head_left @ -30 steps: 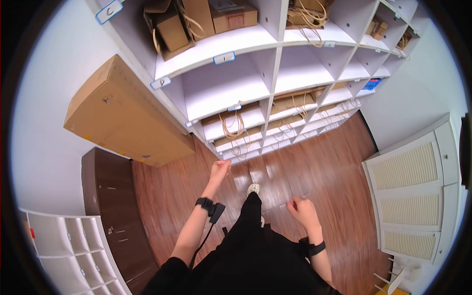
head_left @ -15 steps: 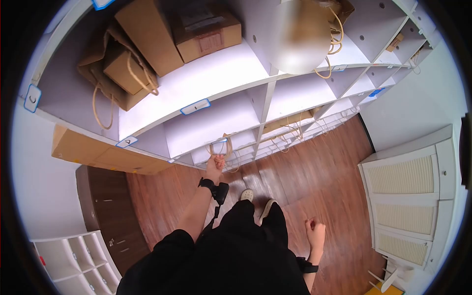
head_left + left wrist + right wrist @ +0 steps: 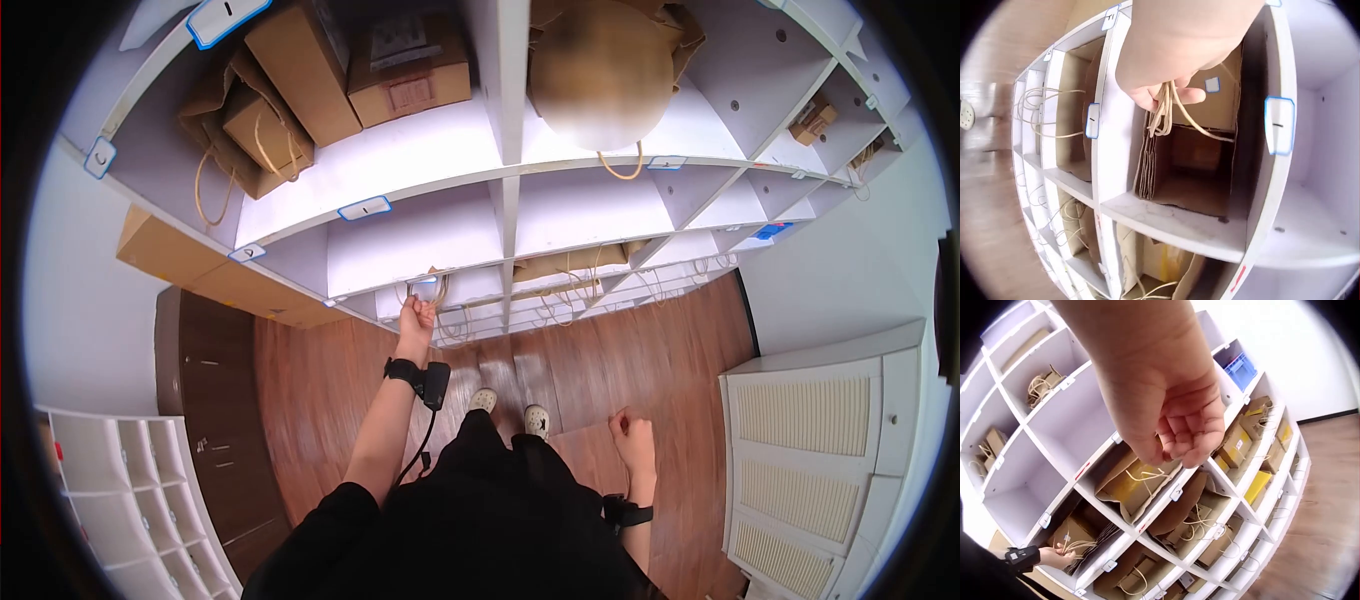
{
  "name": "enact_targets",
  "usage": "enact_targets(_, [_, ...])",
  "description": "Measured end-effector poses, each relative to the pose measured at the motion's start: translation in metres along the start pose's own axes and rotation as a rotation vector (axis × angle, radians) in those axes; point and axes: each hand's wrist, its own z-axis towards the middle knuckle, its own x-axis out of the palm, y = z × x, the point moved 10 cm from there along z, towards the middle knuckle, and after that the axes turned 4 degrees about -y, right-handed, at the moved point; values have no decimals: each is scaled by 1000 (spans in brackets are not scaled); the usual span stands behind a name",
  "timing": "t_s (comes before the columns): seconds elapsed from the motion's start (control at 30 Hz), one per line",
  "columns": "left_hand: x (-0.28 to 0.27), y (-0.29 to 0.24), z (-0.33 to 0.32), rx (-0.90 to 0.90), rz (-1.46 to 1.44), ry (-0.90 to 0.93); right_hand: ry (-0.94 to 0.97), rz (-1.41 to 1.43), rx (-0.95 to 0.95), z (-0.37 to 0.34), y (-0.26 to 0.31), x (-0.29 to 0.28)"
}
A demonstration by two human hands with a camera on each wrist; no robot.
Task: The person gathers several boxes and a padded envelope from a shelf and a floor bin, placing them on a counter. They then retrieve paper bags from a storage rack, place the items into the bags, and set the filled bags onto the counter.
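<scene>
My left hand (image 3: 415,325) grips a bunch of cord handles (image 3: 1165,109) in front of a shelf compartment. The handles belong to folded cardboard bags (image 3: 1147,165) stacked at one side of that compartment, with an open cardboard box (image 3: 1200,169) beside them. In the right wrist view the left hand (image 3: 1057,557) appears at lower left, cords between its fingers. My right hand (image 3: 634,445) hangs over the floor at my side, fingers loosely curled around nothing; the right wrist view shows the same hand (image 3: 1175,419) before the shelves, touching none of them.
A white shelf unit (image 3: 420,205) with labelled compartments spans the front. Upper compartments hold cardboard boxes (image 3: 410,85) and paper bags. A tall carton (image 3: 190,262) and a dark cabinet (image 3: 205,400) stand at left, a white louvred cabinet (image 3: 810,430) at right.
The left hand has reached forward to the shelf and taken hold of the cords. The right hand has lowered slightly beside the body. The feet now stand side by side, nearer the shelves.
</scene>
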Motion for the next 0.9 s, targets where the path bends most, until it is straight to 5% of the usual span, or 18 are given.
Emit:
enact_targets(0.03, [-10,4,-9,27,73,-112,14,-12,17,4,-6,-5])
enact_targets(0.27, [-10,16,-122,55,52,77,141,4,-38,15,-41,-9])
enact_targets(0.47, [-19,2,-193,270,176,-101,274,29,-202,19,-43,6])
enact_targets(0.7, [-29,26,-222,223,223,-59,340,62,-290,28,-6,20])
enact_targets(0.9, [-16,-7,-282,218,396,-92,411,232,-294,25,72,26])
